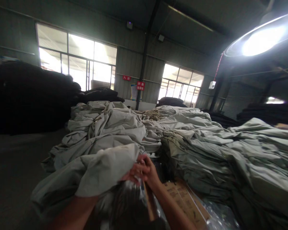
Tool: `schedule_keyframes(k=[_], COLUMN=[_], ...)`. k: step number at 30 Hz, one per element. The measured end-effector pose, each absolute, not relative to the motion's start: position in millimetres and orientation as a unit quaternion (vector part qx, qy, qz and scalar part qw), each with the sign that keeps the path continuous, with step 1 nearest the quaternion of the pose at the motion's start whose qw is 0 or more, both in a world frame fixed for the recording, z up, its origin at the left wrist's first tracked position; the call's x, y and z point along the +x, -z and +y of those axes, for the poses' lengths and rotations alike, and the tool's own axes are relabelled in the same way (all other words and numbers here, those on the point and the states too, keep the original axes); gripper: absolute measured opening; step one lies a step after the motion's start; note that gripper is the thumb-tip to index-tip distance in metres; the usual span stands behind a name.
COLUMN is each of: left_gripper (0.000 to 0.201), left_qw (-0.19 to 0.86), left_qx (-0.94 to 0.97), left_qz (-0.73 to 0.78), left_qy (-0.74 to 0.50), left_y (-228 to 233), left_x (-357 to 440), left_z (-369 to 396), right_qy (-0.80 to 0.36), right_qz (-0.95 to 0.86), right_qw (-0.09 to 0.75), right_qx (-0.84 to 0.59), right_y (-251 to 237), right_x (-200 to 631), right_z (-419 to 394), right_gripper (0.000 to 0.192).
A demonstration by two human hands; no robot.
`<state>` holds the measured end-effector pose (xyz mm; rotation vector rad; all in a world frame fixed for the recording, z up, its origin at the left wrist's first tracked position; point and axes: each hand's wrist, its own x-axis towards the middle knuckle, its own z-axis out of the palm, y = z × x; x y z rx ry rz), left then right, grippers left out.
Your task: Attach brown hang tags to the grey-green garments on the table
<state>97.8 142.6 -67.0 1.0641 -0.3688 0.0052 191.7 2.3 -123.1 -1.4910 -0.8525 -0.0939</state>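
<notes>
Now both hands pinch grey cloth (105,169).
Right hand (147,172) and left hand (131,176) are clamped on its edge beside the cardboard (184,199); cloth seems soft, light, floppy.

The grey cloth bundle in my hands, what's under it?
Under the grey cloth bundle, crinkled clear plastic and printed cardboard show beside the right hand. The left hand is hidden beneath the fabric.
</notes>
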Motion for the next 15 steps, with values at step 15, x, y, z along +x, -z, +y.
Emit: schedule_keyframes(k=[15], left_gripper=[0.03], left_qw=[0.924], left_qx=[0.059], left_qz=[0.16], left_qy=[-0.341], left_y=[51.1], left_x=[100.5], left_z=[192.5], right_qy=[0.079], right_qz=[-0.355], right_qw=[0.49], right_qx=[-0.792], right_y=[128.3], right_x=[192.5], right_z=[-13.1], right_gripper=[0.02])
